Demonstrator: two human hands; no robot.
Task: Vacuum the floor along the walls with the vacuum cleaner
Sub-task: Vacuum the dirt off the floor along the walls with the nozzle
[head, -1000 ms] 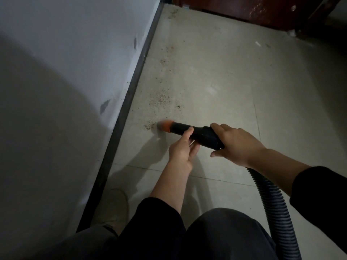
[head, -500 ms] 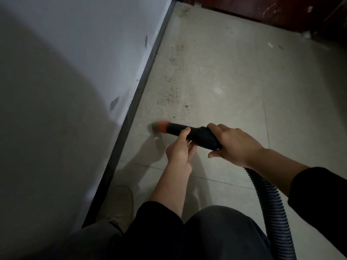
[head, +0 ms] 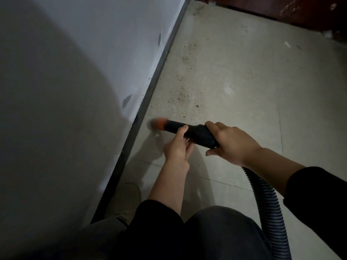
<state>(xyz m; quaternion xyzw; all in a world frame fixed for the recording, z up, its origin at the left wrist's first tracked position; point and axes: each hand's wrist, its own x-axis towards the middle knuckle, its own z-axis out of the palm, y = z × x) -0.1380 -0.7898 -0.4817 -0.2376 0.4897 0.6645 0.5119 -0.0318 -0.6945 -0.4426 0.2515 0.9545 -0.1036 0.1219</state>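
Observation:
A black vacuum nozzle [head: 195,132] with an orange tip [head: 159,124] lies low over the pale tiled floor [head: 244,87], its blurred tip close to the dark baseboard [head: 150,94] of the white wall [head: 75,62]. My right hand [head: 234,143] grips the nozzle's thick rear end where the ribbed black hose [head: 270,207] joins. My left hand [head: 177,147] holds the nozzle's front from below, thumb up against its side. Brown crumbs and dust [head: 180,96] lie scattered on the floor just beyond the tip, along the wall.
A dark red-brown door or cabinet base [head: 281,10] closes off the far end of the floor. My knees in dark trousers [head: 216,233] fill the bottom, with a shoe [head: 129,196] beside the baseboard. The hose trails off at the lower right.
The nozzle tip has slid left, from the crumb patch toward the baseboard, both hands moving with it. The view has shifted slightly, so the wall takes more of the frame.

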